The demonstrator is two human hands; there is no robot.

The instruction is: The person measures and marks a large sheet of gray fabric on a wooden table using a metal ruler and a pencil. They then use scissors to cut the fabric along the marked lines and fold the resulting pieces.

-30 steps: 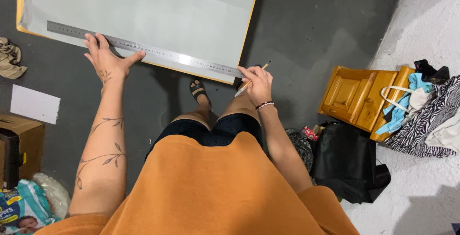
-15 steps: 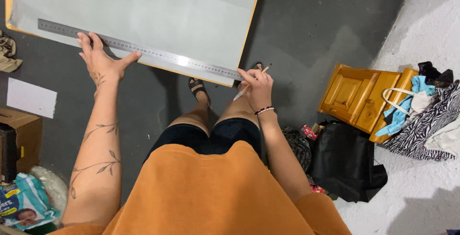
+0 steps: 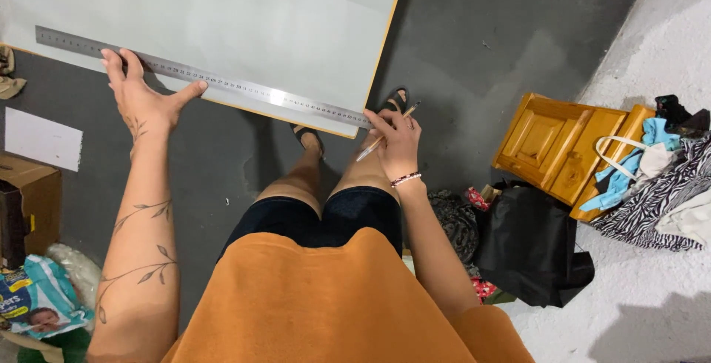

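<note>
Grey concrete floor (image 3: pixel 474 44) carries a pale board (image 3: pixel 222 22) with a long steel ruler (image 3: pixel 200 79) along its near edge. Left hand (image 3: pixel 144 96) presses flat and spread on the ruler — right hand (image 3: pixel 396 137), at the ruler's end, grips a pencil (image 3: pixel 385 135).

The steel ruler (image 3: pixel 200 81) now lies farther onto the grey board (image 3: pixel 222 22), its right end by the right hand (image 3: pixel 396 141).

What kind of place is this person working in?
Probably a home storage room or garage used as a workshop. A large board lies on the bare dark concrete floor, a wooden drawer unit sits tipped beside bags and clothes, and a cardboard box stands nearby.
</note>
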